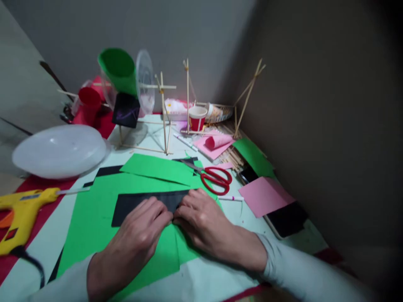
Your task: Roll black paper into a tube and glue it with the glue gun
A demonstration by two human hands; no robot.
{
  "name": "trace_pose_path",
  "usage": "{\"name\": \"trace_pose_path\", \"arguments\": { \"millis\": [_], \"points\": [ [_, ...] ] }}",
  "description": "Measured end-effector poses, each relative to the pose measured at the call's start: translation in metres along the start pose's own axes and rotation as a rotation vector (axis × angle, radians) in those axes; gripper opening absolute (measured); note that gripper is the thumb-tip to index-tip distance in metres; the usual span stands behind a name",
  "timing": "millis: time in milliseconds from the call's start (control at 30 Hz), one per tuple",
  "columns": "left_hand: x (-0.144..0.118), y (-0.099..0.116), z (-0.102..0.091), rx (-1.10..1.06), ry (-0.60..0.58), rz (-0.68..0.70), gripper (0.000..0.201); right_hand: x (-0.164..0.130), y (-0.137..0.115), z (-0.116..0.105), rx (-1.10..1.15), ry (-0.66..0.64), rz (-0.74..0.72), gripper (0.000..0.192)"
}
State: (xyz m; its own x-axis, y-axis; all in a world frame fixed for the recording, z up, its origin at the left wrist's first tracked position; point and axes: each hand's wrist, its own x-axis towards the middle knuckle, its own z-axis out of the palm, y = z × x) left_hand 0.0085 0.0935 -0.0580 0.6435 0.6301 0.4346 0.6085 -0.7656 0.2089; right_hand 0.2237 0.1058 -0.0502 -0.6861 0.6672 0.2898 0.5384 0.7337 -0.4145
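Both of your hands rest low at the near edge of the tabletop (220,281), pressed together over a strip of black paper (141,203). Your left hand (138,235) lies flat on the strip's near edge with its fingers (154,216) pressing down, and your right hand (204,220) meets it from the other side, its fingers (189,205) pinching the strip's right end. The black strip lies across a large green sheet (94,218), with a second green sheet (157,167) overlapping just beyond it. The main risk appears to be slippage: the strip sits loose on smooth paper, so uneven pressure from either hand could skew it or crease it crookedly. The red-handled scissors (215,178) lie just beyond your right hand with the blades pointing left, so a careless reach forward could catch them. At the left edge a yellow glue gun (22,214) rests with its nozzle toward the green sheet and its cord trailing near your left sleeve; a snag could drag it onto the paper. Farther back stand thin wooden stick frames (163,113), easily toppled, holding a green paper cone (119,69) and a clear disc (145,82). A white plastic dish (59,151) sits at left, a red paper cup (197,117) in the middle, and pink paper (264,195) lies at right over a dark phone (288,218).
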Motion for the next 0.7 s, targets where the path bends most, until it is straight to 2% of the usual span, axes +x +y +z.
{"name": "trace_pose_path", "arguments": {
  "millis": [133, 233, 433, 600, 700],
  "points": [
    [-0.003, -0.002, 0.010, 0.008, 0.058, -0.024, 0.036, 0.000, -0.002, 0.002, -0.031, 0.002, 0.053, 0.013],
    [-0.004, -0.003, 0.018, 0.050, 0.038, -0.067, 0.034, 0.001, -0.002, 0.006, -0.038, 0.002, 0.083, 0.014],
    [-0.012, -0.009, 0.031, 0.140, -0.009, -0.117, 0.033, 0.001, 0.007, 0.017, -0.101, 0.041, 0.034, 0.017],
    [-0.010, -0.010, 0.027, 0.116, -0.018, -0.114, 0.033, 0.002, 0.009, 0.017, -0.071, 0.009, 0.047, 0.014],
    [-0.001, -0.005, 0.018, 0.070, -0.102, -0.191, 0.019, 0.005, 0.009, 0.013, -0.053, -0.016, 0.069, 0.016]
  ]
}}
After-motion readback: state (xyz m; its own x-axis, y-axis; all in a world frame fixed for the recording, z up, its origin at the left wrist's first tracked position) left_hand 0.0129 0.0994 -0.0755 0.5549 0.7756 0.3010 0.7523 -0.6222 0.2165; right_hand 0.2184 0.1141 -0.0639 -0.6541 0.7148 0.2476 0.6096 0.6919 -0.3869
